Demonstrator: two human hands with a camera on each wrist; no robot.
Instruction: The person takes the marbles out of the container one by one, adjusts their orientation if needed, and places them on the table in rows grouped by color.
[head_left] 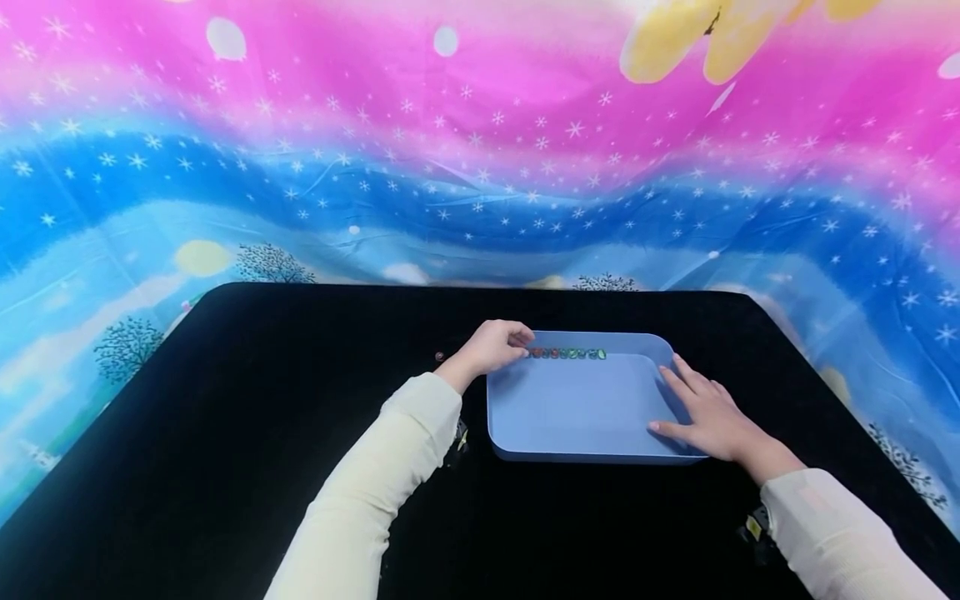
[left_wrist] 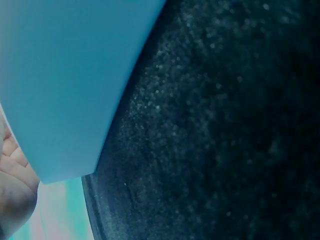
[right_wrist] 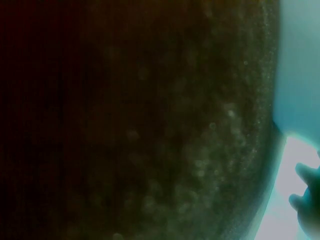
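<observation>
A shallow blue tray (head_left: pixel 570 408) sits on the black table. Along its inner far side runs a row of small, shiny marbles (head_left: pixel 573 354), green, red and clear. My left hand (head_left: pixel 497 346) reaches over the tray's far left corner, its fingers bent and the tips right at the row's left end. I cannot tell whether they pinch a marble. At the tray's right side, my right hand (head_left: pixel 712 415) rests with fingers spread, thumb over the inside. The left wrist view shows the tray's outer wall (left_wrist: pixel 75 90) with part of the left hand (left_wrist: pixel 17 185) behind it.
One small reddish marble (head_left: pixel 439 356) lies on the black table (head_left: pixel 225 467), left of the tray and close to the left wrist. A patterned pink and blue cloth (head_left: pixel 480 167) hangs behind the table. Dark wrist devices sit under both sleeves.
</observation>
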